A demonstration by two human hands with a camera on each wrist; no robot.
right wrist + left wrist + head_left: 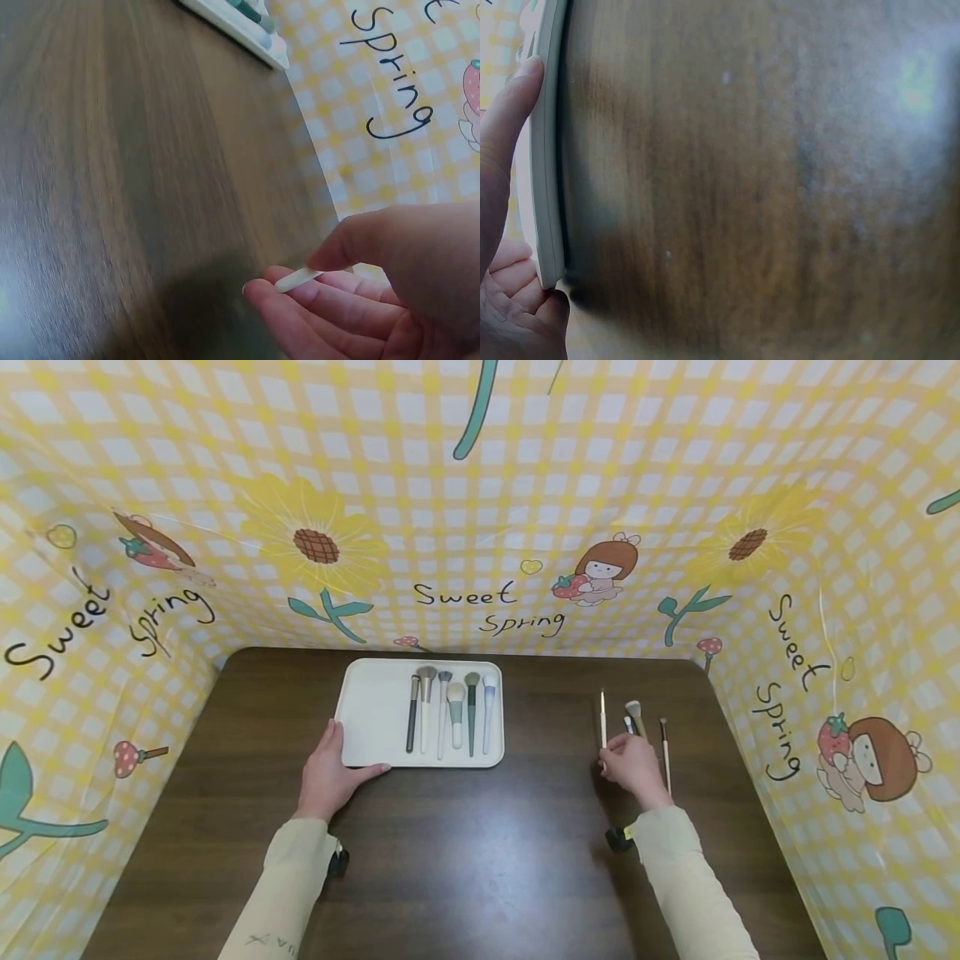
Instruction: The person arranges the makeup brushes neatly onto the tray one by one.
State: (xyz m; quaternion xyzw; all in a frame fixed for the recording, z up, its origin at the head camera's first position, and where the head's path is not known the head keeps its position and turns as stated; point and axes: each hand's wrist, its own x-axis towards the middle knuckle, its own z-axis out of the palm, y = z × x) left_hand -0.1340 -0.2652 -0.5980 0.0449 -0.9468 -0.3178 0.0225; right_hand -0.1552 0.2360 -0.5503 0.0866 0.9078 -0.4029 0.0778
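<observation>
A cream tray (375,712) lies towards the back of the table, left of centre, with several makeup brushes (456,718) side by side on its right half. My left hand (327,774) holds the tray's near left corner; its thumb (514,105) lies along the front edge and its fingers are around the left side. Over on the right, my right hand (636,766) pinches a thin makeup brush (603,718) with a pale handle, its tip pointing away from me. The end of that handle shows between thumb and fingers in the right wrist view.
Beside the right hand lie a thick-headed brush (634,710), a small brush (628,724) partly hidden by the hand, and a slim brush (665,747). A yellow checked cloth (465,527) stands around the back and sides of the dark wooden table (480,860).
</observation>
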